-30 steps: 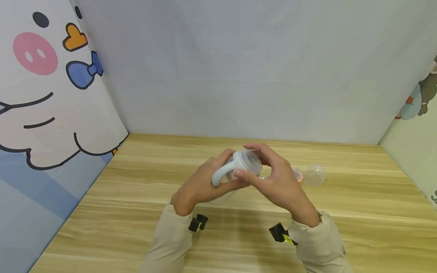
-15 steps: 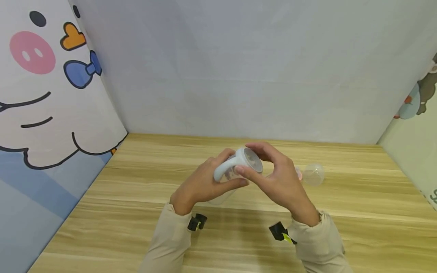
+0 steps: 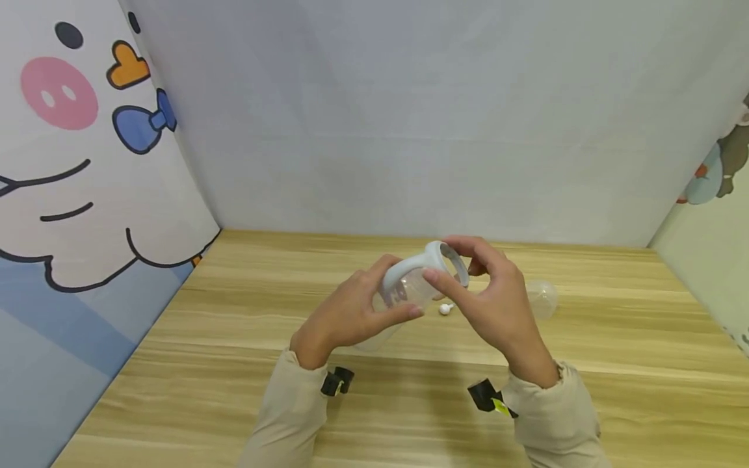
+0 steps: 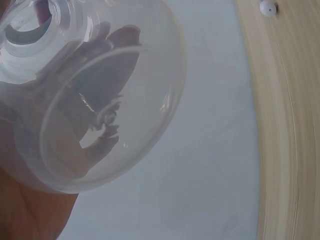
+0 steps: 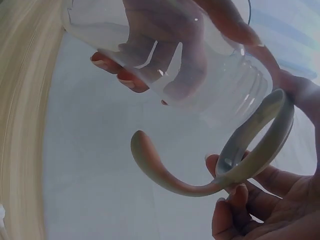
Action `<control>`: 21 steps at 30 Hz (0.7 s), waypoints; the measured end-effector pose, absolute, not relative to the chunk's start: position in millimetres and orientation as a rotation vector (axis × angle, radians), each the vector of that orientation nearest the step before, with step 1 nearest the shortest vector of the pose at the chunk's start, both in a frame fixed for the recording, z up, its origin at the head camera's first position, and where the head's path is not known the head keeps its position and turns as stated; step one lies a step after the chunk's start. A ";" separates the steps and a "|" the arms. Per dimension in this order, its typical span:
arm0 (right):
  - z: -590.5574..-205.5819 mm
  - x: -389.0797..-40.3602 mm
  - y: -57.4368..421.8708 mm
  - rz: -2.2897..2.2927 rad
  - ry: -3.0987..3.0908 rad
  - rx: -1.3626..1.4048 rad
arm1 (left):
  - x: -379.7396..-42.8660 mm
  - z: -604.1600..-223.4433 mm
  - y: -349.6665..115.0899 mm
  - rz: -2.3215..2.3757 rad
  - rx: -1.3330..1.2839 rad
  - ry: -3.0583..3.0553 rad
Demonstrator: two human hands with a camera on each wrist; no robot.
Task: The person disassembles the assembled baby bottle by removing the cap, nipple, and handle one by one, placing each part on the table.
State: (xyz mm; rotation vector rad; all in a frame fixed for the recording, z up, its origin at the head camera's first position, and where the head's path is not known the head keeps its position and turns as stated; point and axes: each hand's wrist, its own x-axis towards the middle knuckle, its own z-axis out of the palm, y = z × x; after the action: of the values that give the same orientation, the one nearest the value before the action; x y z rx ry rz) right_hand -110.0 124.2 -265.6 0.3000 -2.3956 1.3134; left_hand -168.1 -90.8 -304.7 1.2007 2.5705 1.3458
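A clear baby bottle [image 3: 415, 286] leans in my left hand [image 3: 345, 309], whose fingers and thumb wrap its body. In the left wrist view the rounded base of the bottle [image 4: 150, 120] fills the upper left. My right hand [image 3: 497, 302] pinches a pale grey-blue handle ring [image 3: 435, 250] with one curved arm. The right wrist view puts the ring [image 5: 265, 145] just off the threaded neck [image 5: 245, 90], with fingertips gripping where the curved arm joins it. Some of my left fingers are hidden behind the bottle in the head view.
A small white ball with a short stem [image 3: 445, 310] lies on the wooden table [image 3: 234, 377] below the right hand. A clear dome cap [image 3: 541, 299] stands right of that hand, partly covered by it. A pale wall [image 3: 409, 130] rises behind the table.
My right hand has drawn the handle ring up and right off the bottle's neck. The left hand keeps its grip on the bottle. The white ball has come into sight, the pink piece is covered.
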 end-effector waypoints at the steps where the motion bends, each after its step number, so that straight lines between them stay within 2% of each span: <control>1: -265.7 -110.0 124.8 1.314 -2.399 0.290 | -167.8 -304.5 -90.6 1.344 1.195 2.572; 21: -265.3 -113.2 130.6 1.354 -2.388 0.303 | -167.2 -303.4 -93.4 1.329 1.170 2.579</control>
State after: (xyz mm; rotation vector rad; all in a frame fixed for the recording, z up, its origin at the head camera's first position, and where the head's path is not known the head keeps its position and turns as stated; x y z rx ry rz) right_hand -113.2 130.6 -265.3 0.3033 -2.3883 1.3540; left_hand -167.2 -93.4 -303.4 1.1697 2.5786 1.3290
